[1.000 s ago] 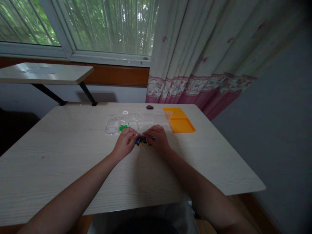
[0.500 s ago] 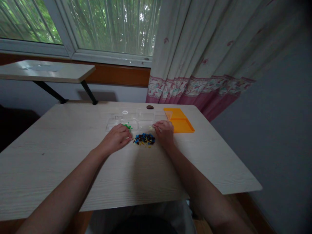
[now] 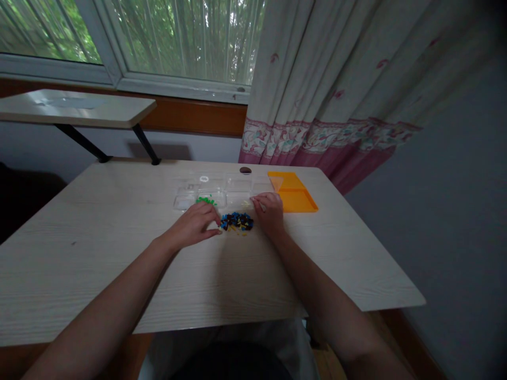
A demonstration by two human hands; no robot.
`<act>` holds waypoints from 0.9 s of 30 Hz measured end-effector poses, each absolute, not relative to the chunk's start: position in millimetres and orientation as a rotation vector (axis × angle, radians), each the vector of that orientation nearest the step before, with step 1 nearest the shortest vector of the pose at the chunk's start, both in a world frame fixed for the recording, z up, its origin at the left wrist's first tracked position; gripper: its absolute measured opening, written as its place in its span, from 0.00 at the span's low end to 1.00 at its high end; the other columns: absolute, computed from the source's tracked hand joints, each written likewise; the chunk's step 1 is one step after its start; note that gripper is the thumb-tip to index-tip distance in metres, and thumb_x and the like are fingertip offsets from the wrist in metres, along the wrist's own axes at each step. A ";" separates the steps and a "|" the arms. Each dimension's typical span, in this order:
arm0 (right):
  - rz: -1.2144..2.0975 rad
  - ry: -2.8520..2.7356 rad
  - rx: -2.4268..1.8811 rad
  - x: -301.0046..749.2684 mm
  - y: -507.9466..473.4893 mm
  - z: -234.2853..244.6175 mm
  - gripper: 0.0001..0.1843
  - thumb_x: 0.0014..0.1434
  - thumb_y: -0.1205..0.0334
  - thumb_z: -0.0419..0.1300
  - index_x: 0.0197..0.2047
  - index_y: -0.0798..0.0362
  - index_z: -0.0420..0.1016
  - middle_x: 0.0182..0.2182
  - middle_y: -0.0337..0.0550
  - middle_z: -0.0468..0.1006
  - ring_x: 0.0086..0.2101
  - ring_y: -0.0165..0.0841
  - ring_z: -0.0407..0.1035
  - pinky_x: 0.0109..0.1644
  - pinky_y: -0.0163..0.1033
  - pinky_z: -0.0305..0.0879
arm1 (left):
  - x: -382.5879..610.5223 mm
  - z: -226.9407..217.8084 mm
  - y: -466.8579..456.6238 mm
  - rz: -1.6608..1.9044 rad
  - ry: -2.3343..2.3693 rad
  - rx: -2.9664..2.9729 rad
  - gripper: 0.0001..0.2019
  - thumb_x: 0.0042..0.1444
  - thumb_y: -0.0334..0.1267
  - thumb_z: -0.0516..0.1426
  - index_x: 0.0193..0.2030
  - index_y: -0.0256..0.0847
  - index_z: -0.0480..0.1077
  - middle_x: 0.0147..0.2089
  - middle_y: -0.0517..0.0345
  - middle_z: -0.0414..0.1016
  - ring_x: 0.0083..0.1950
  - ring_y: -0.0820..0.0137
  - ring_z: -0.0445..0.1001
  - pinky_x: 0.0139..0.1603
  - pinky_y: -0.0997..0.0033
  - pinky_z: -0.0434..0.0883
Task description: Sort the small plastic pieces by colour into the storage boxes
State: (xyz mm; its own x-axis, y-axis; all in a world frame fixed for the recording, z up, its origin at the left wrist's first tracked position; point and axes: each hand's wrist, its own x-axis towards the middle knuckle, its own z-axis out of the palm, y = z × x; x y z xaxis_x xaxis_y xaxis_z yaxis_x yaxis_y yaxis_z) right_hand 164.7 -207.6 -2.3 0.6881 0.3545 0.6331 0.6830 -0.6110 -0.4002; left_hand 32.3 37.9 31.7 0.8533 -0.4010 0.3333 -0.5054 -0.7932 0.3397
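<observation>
both arms outstretched, left hand (image 3: 195, 225) palm-down, right hand (image 3: 271, 212) fingers curled

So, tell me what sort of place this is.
Probably a room in a home: a flowered curtain beside a window, and a wooden table with a clear box and small coloured pieces.

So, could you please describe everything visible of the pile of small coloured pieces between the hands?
The pile is a loose heap of tiny pieces, mostly blue and dark, a few yellow at its near edge. It lies on the pale table, in front of the clear tray. The left hand reaches its left edge; the right hand rests beside it.
</observation>
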 end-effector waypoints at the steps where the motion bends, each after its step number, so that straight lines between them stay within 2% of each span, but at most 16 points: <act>1: -0.670 -0.791 -2.257 164.8 -207.5 -2.4 0.12 0.66 0.56 0.56 0.38 0.49 0.80 0.37 0.44 0.78 0.43 0.39 0.66 0.52 0.47 0.58 | 32.4 30.9 37.3 0.336 -0.671 2.612 0.09 0.58 0.45 0.60 0.42 0.44 0.73 0.43 0.54 0.71 0.49 0.62 0.67 0.51 0.62 0.64; 15: -0.660 -0.805 -2.273 163.1 -206.5 -0.2 0.14 0.67 0.55 0.55 0.37 0.49 0.80 0.37 0.44 0.77 0.42 0.39 0.66 0.52 0.47 0.58 | 34.4 23.2 24.7 0.350 -0.664 2.633 0.09 0.63 0.41 0.54 0.39 0.41 0.74 0.39 0.51 0.70 0.45 0.62 0.66 0.48 0.61 0.64; 20: -0.637 -0.848 -2.255 154.7 -204.5 7.7 0.14 0.67 0.54 0.55 0.38 0.49 0.80 0.37 0.44 0.78 0.43 0.39 0.66 0.51 0.46 0.58 | 35.6 21.6 18.6 0.458 -0.524 2.506 0.10 0.64 0.42 0.54 0.38 0.40 0.72 0.39 0.53 0.72 0.44 0.64 0.67 0.48 0.61 0.64; 27: -0.522 -1.268 -2.132 117.9 -192.3 23.8 0.13 0.65 0.50 0.58 0.47 0.43 0.80 0.39 0.42 0.78 0.46 0.37 0.67 0.57 0.46 0.56 | 40.3 18.3 7.2 0.528 -0.237 2.160 0.15 0.62 0.48 0.55 0.31 0.40 0.70 0.32 0.56 0.69 0.38 0.67 0.68 0.40 0.66 0.66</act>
